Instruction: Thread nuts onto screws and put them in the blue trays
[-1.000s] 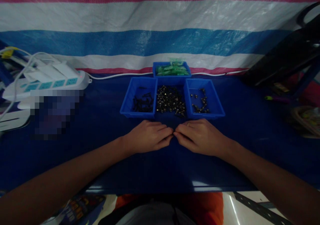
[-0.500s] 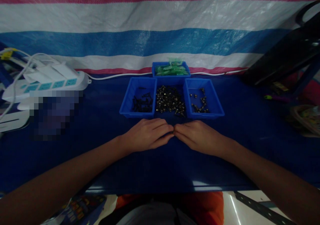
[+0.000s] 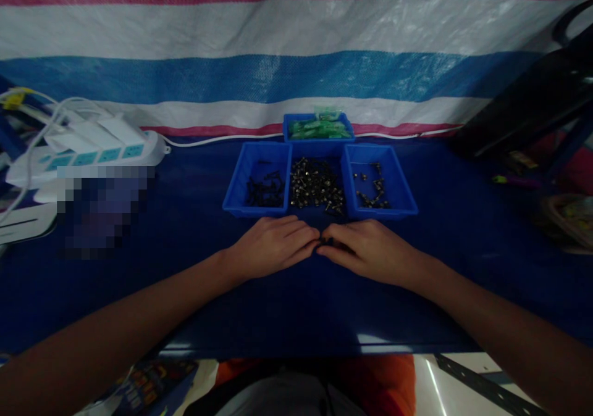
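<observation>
My left hand (image 3: 278, 245) and my right hand (image 3: 364, 247) meet fingertip to fingertip just in front of the blue bins. A small dark part (image 3: 327, 241) shows between the fingertips; it is too small and dark to name. The left thumb and fingers are pinched together on one end of it. Around its other end curl the right fingers, with a narrow gap above the right thumb. Right behind the hands lies a heap of small metal screw-like fittings (image 3: 315, 184). The left bin (image 3: 231, 194) holds black slender pieces (image 3: 265, 191), the right bin (image 3: 403, 187) several metal fittings (image 3: 377, 189).
A smaller blue bin (image 3: 286, 129) with green plastic packets (image 3: 319, 126) stands at the back. On the left are a white power strip (image 3: 157, 147) with plugs and cables, and a blurred-out object. A basket (image 3: 556, 224) and a black object (image 3: 514, 101) sit at the right.
My right fingers and thumb have parted slightly, so more of the dark part shows between the hands. The left hand is almost unmoved.
</observation>
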The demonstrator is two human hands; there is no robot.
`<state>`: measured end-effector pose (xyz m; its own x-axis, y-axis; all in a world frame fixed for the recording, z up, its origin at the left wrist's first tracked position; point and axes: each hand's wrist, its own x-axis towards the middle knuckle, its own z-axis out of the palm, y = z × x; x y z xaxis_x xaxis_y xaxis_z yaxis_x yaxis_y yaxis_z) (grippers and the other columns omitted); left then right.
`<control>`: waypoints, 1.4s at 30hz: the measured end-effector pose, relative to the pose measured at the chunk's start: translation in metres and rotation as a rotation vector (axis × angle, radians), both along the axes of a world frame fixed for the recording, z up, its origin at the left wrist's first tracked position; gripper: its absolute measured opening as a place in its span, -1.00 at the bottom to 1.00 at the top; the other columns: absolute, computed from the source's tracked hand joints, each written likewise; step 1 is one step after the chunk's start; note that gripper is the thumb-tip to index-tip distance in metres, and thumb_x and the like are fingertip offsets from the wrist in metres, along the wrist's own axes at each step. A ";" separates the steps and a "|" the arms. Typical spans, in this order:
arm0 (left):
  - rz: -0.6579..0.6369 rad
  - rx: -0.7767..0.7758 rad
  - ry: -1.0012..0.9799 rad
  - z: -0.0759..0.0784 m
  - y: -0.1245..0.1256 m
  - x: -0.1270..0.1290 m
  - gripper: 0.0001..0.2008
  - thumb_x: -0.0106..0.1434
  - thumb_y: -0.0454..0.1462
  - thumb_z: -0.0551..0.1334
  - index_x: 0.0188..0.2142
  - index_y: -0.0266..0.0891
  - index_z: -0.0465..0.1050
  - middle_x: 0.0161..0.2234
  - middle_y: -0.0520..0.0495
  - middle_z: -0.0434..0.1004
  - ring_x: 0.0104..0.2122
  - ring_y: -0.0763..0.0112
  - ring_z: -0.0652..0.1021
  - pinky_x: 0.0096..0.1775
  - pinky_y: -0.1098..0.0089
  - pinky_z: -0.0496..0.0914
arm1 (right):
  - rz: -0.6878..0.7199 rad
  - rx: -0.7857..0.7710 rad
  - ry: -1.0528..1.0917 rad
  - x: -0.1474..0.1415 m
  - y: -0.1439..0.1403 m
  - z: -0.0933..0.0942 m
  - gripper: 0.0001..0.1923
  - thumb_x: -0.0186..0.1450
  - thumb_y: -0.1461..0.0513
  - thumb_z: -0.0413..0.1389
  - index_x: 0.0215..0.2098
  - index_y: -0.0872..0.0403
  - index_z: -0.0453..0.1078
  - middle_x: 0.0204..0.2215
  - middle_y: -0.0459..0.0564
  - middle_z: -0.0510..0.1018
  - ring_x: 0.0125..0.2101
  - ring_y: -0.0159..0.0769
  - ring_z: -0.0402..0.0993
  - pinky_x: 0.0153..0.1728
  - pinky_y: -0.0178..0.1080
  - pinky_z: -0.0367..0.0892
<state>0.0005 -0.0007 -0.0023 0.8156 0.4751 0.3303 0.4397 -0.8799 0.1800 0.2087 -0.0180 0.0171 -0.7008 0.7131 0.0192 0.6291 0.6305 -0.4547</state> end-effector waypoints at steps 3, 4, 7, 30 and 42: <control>0.008 0.005 0.025 0.000 0.000 0.001 -0.82 0.30 -0.24 0.00 -0.25 -0.26 0.32 -0.38 0.00 0.43 -0.37 0.51 0.44 -0.32 0.51 0.33 | -0.001 0.025 -0.046 0.000 0.000 0.001 -0.73 0.34 0.15 -0.15 -0.31 0.11 0.29 -0.50 -0.07 0.45 -0.45 -0.40 0.41 -0.41 -0.36 0.19; 0.025 -0.002 0.032 0.000 0.000 0.001 -0.81 0.30 -0.23 0.00 -0.24 -0.26 0.32 -0.37 -0.01 0.43 -0.35 0.50 0.44 -0.30 0.50 0.34 | -0.001 0.031 -0.052 0.000 0.001 0.001 -0.74 0.34 0.16 -0.15 -0.31 0.11 0.29 -0.50 -0.07 0.45 -0.45 -0.40 0.41 -0.41 -0.36 0.19; 0.074 -0.032 0.053 0.000 0.000 0.002 -0.77 0.30 -0.19 0.00 -0.23 -0.27 0.33 -0.36 -0.02 0.42 -0.34 0.48 0.45 -0.30 0.49 0.35 | -0.011 0.038 -0.050 0.001 0.002 0.001 -0.76 0.34 0.17 -0.15 -0.26 0.11 0.30 -0.48 -0.06 0.47 -0.45 -0.39 0.42 -0.41 -0.35 0.19; 0.053 0.173 0.090 0.000 -0.003 0.000 -0.80 0.31 -0.29 -0.02 -0.28 -0.29 0.35 -0.48 0.03 0.42 -0.45 0.52 0.46 -0.42 0.52 0.35 | -0.005 0.110 0.014 0.004 0.001 0.002 -0.77 0.32 0.17 -0.11 -0.25 0.10 0.33 -0.45 -0.07 0.49 -0.42 -0.41 0.43 -0.38 -0.36 0.22; 0.216 0.282 -0.040 0.037 0.016 -0.027 -0.86 0.22 -0.32 0.06 -0.27 -0.31 0.34 -0.44 -0.03 0.44 -0.47 0.45 0.40 -0.35 0.43 0.33 | -0.188 0.176 -0.246 -0.001 -0.001 -0.001 -0.61 0.31 0.13 -0.12 0.06 0.12 0.15 -0.39 0.04 0.54 -0.43 -0.24 0.49 -0.42 -0.26 0.29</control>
